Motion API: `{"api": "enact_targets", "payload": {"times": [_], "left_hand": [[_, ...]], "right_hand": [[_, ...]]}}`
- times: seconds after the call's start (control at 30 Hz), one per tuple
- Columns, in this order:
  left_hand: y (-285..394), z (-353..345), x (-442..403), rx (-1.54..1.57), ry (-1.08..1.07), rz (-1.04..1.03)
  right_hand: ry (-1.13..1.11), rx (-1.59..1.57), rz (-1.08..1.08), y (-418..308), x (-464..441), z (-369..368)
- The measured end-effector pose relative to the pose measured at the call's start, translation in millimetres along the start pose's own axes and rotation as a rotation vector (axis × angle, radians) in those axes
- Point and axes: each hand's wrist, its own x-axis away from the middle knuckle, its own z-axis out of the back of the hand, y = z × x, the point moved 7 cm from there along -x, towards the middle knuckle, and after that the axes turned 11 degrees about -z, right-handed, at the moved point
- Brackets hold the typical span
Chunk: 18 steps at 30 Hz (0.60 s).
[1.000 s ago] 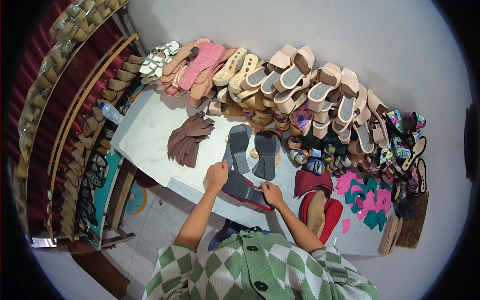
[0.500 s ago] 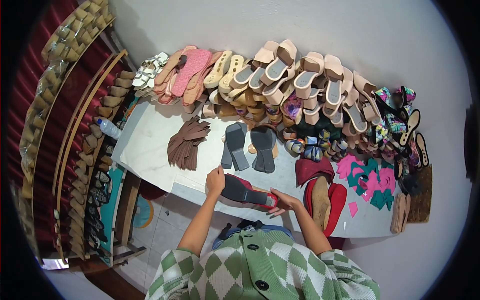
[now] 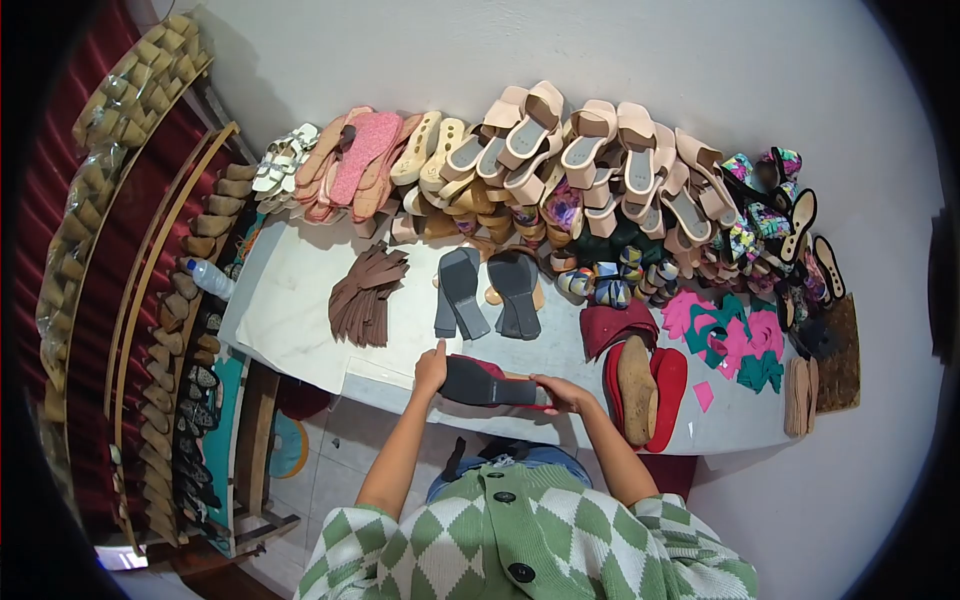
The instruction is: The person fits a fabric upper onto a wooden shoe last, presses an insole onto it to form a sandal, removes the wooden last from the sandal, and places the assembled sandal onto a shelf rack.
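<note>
A red sandal with a black sole [image 3: 485, 387] is held sideways at the table's front edge, its underside facing up. My left hand [image 3: 431, 368] is closed on its toe end, on the left. On the right, my right hand [image 3: 561, 394] grips the heel end, thumb on top. Just beyond lie two dark grey soles with heels, the left one [image 3: 460, 290] and the right one [image 3: 515, 292]. To the right of my right hand are a wooden shoe last [image 3: 637, 392] and a red sole-shaped piece [image 3: 668, 398]. Dark red material [image 3: 617, 328] lies behind them.
Brown strips [image 3: 370, 297] are fanned out at the left of the white table [image 3: 275, 340]. Beige sandals [image 3: 535, 130] and other footwear line the wall. Pink and teal scraps [image 3: 740, 335] lie at the right. A rack of shoe lasts [image 3: 160, 365] stands at the left.
The sandal has rolled slightly in my hands, and the heel end looks darker from this angle. Both hands keep their hold. The view has shifted a little.
</note>
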Motion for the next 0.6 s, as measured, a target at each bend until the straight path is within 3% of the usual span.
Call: {"api": "enact_targets", "payload": {"times": [0.07,0.17,0.33,0.43,0.6], "left_hand": [[0,-9,-1,0.174,-0.042,0.001],[-5,-28,-3,0.306,-0.129,-0.029],[8,-43,19,0.473,-0.199,0.021],[18,-56,22,0.532,-0.178,0.001],[44,-74,19,0.592,-0.209,-0.002]], "right_hand": [[0.083,-0.113,0.068,-7,4,9],[0.113,-0.064,-0.029,3,-24,41],[0.254,0.109,0.044,-7,19,54],[0.351,-0.086,0.092,1,31,60],[0.242,-0.252,0.151,22,30,71]]}}
